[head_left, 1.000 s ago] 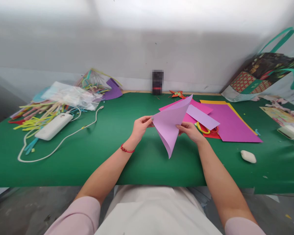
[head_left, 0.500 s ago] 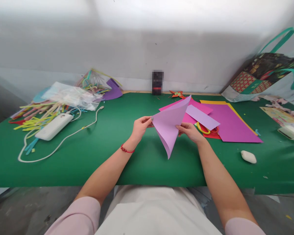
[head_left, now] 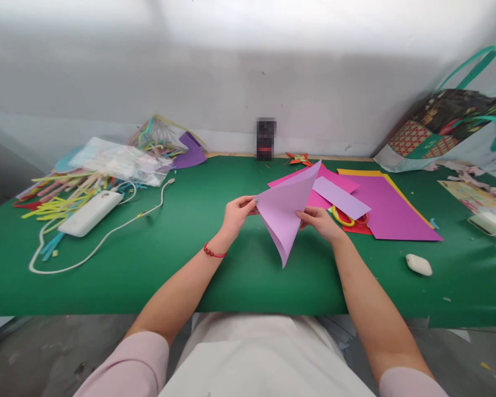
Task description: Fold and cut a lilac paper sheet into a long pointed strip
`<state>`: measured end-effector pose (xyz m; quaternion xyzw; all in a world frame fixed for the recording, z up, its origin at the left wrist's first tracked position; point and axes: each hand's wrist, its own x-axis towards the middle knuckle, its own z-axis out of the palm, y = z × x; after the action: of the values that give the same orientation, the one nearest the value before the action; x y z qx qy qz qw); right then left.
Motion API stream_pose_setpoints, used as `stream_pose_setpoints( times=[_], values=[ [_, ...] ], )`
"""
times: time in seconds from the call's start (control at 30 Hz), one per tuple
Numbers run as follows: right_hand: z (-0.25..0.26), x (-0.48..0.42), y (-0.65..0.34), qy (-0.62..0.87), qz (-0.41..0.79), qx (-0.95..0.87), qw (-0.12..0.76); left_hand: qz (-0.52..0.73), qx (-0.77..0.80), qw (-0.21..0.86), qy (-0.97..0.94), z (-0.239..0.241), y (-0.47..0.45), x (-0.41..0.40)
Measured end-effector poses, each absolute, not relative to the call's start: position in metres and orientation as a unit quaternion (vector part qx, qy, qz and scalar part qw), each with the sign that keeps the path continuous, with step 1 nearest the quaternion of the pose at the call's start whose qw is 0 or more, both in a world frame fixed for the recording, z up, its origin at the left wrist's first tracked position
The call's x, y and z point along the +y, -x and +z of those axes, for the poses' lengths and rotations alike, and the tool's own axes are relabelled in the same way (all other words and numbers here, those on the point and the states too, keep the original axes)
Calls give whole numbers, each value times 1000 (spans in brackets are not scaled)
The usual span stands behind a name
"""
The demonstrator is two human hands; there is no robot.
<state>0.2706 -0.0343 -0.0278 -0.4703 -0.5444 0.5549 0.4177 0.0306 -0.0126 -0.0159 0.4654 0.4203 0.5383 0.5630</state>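
A light purple sheet of paper [head_left: 287, 212], bent over on itself into a loose triangle, is held up above the green table. My left hand [head_left: 237, 216] pinches its left corner between thumb and fingers. On the opposite side, my right hand [head_left: 317, 221] grips the right edge, thumb in front. One point of the paper hangs down toward me; another sticks up at the upper right. Just beyond my right hand lie a light purple paper strip [head_left: 342, 197], pink paper [head_left: 343, 180] and scissors with a yellow handle [head_left: 342, 217], partly covered.
Purple sheets [head_left: 400, 215] lie at the right, near a white case [head_left: 419, 264]. A patterned bag [head_left: 434, 129] leans on the wall. At left are a white power bank [head_left: 91, 214] with its cable [head_left: 103, 242] and a heap of paper strips [head_left: 62, 204]. An orange paper star [head_left: 298, 159] lies behind.
Almost nothing differs. Both hands keep the same hold on the light purple sheet, and the view has shifted very slightly.
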Motion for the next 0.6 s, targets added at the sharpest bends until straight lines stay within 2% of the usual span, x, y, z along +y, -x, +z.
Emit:
stream_pose_setpoints(
  times=[0.6],
  values=[
    [-27, -34, -270, 483, 546, -546, 412, 529, 419, 562, -479, -18, -29, -10]
  ],
)
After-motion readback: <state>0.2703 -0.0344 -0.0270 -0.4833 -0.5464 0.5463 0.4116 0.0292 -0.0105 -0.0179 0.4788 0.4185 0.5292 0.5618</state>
